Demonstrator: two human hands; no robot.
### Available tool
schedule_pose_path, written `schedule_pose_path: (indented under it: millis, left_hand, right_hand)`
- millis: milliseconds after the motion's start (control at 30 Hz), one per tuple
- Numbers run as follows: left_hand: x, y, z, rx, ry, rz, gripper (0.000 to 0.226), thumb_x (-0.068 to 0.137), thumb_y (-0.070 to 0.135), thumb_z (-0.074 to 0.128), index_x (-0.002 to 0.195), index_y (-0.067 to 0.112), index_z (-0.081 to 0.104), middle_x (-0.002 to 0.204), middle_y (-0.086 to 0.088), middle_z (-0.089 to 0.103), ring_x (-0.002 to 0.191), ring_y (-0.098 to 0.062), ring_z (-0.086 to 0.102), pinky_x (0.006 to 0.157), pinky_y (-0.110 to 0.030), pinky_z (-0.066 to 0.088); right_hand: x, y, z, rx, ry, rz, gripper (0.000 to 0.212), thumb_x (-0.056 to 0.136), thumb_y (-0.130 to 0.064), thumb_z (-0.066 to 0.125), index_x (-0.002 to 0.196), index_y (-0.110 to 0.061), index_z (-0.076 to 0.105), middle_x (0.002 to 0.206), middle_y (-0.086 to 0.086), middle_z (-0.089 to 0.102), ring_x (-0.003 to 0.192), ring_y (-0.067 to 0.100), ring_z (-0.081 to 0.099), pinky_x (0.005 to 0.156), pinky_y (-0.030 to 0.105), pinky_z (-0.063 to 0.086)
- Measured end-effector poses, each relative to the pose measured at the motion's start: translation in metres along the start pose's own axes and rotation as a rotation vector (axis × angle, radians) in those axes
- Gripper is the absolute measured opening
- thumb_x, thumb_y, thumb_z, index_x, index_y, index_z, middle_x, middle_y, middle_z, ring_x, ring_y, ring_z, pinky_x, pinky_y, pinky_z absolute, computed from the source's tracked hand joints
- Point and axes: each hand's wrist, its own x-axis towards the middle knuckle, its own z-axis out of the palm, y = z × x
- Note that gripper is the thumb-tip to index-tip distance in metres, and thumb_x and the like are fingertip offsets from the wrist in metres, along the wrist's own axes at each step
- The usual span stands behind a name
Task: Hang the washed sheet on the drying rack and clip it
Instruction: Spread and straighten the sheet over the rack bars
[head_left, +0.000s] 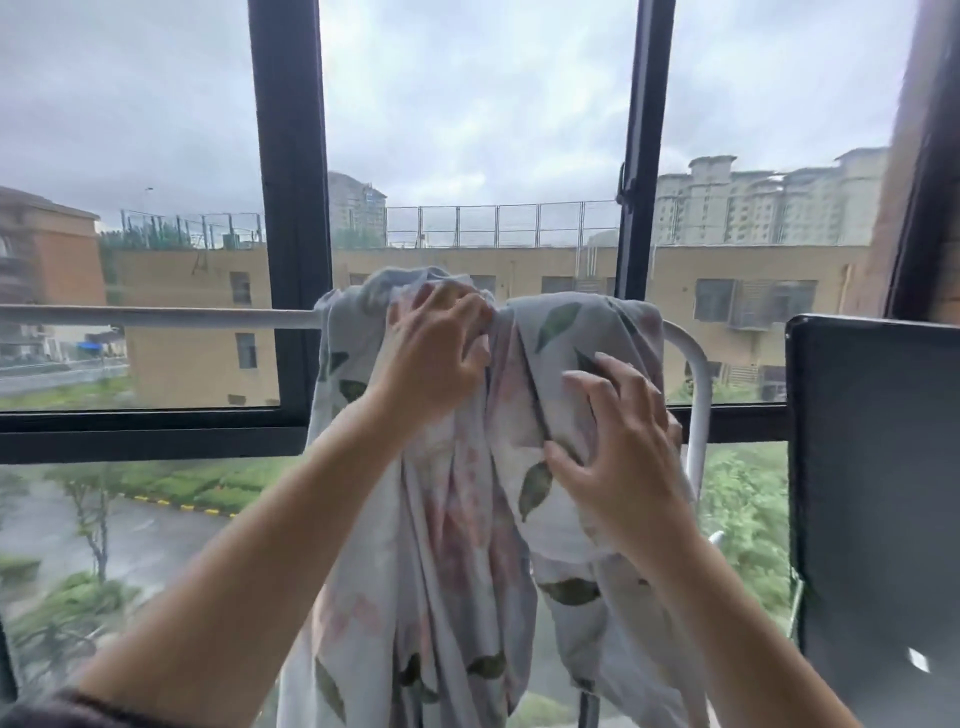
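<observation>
A pale sheet printed with green leaves and pink flowers hangs bunched over the white top bar of the drying rack in front of the window. My left hand grips a gathered fold of the sheet at the top of the bar. My right hand rests lower on the right part of the sheet, fingers spread and curled into the cloth. The rack's bar bends down at the right just beyond the sheet. No clip is in view.
A black-framed window stands right behind the rack, with buildings and a wet street outside. A dark flat panel stands close at the right. The rack's bar is bare to the left of the sheet.
</observation>
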Motion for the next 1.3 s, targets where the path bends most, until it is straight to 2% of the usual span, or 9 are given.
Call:
schedule_pose_path:
  millis: [100,167,300,433,533,733,900,1033,1300]
  left_hand:
    - [0.023,-0.011,0.017,0.162,-0.121,-0.038,0.047,0.084,0.039,0.056,0.128,0.024,0.048,0.137,-0.002,0.043,0.131,-0.026,0.036,0.112,-0.061,0.004]
    - [0.028,-0.02,0.025,0.224,-0.155,-0.073,0.05,0.084,0.046,0.053,0.128,0.023,0.046,0.131,-0.005,0.048,0.124,-0.027,0.041,0.112,-0.058,0.007]
    - [0.028,-0.03,0.033,0.337,-0.131,-0.064,0.044,0.085,0.049,0.046,0.115,0.018,0.051,0.11,-0.007,0.057,0.104,-0.028,0.05,0.097,-0.047,0.029]
    - [0.026,-0.031,0.036,0.345,-0.072,-0.053,0.04,0.082,0.051,0.042,0.102,0.018,0.051,0.102,-0.007,0.057,0.099,-0.029,0.051,0.089,-0.045,0.031]
    - [0.024,-0.031,0.036,0.336,-0.055,-0.038,0.051,0.077,0.054,0.029,0.103,0.018,0.053,0.099,-0.007,0.057,0.097,-0.029,0.051,0.086,-0.045,0.033]
    - [0.019,-0.035,0.034,0.332,-0.046,-0.06,0.045,0.077,0.054,0.029,0.099,0.02,0.049,0.099,-0.002,0.055,0.098,-0.027,0.05,0.088,-0.045,0.031]
    - [0.019,-0.036,0.036,0.345,-0.052,-0.058,0.046,0.077,0.055,0.026,0.1,0.021,0.049,0.099,-0.001,0.055,0.097,-0.025,0.05,0.086,-0.043,0.03]
    - [0.017,-0.03,0.039,0.372,-0.032,-0.055,0.035,0.083,0.051,0.039,0.101,0.022,0.048,0.1,-0.001,0.054,0.099,-0.025,0.049,0.087,-0.043,0.03]
    - [0.015,-0.025,0.037,0.365,0.0,-0.062,0.032,0.082,0.05,0.037,0.098,0.023,0.046,0.098,0.001,0.052,0.097,-0.024,0.048,0.089,-0.043,0.031]
  right_hand:
    - [0.008,0.005,-0.002,0.007,-0.245,0.256,0.094,0.074,-0.045,0.07,0.144,-0.045,0.008,0.157,-0.003,0.002,0.139,0.029,0.025,0.108,0.046,0.033]
    - [0.012,0.008,0.004,0.025,-0.264,0.339,0.096,0.079,-0.035,0.07,0.145,-0.046,0.001,0.154,0.006,0.012,0.124,0.033,0.043,0.089,0.038,0.043]
    - [0.025,0.015,0.022,0.192,-0.018,0.233,0.074,0.081,-0.002,0.065,0.142,-0.029,0.033,0.124,0.013,0.053,0.101,0.024,0.058,0.077,0.028,0.049]
    - [0.094,0.013,0.016,0.238,0.306,0.017,0.042,0.077,0.005,0.061,0.116,-0.011,0.062,0.103,0.01,0.063,0.09,0.014,0.055,0.083,0.014,0.042]
    - [0.177,0.009,0.006,0.156,0.34,0.026,0.03,0.081,0.005,0.053,0.104,-0.008,0.067,0.097,0.011,0.065,0.084,0.015,0.056,0.067,0.0,0.032]
    - [0.219,0.018,0.016,0.129,-0.591,0.282,0.028,0.096,-0.034,0.048,0.095,-0.011,0.064,0.077,0.002,0.065,0.068,0.015,0.059,0.061,0.023,0.046]
    - [0.177,0.032,0.002,0.002,-0.532,-0.088,0.036,0.097,-0.053,0.033,0.086,-0.028,0.056,0.094,-0.002,0.058,0.089,0.018,0.056,0.068,0.027,0.04]
    - [0.151,0.051,0.011,-0.206,-0.435,-0.205,0.033,0.095,-0.057,0.037,0.07,-0.039,0.047,0.081,-0.007,0.055,0.08,0.019,0.054,0.07,0.033,0.038]
    - [0.205,0.063,0.029,-0.07,-0.152,-0.053,0.036,0.098,-0.039,0.042,0.088,-0.017,0.068,0.089,0.012,0.069,0.088,0.03,0.064,0.073,0.035,0.049]
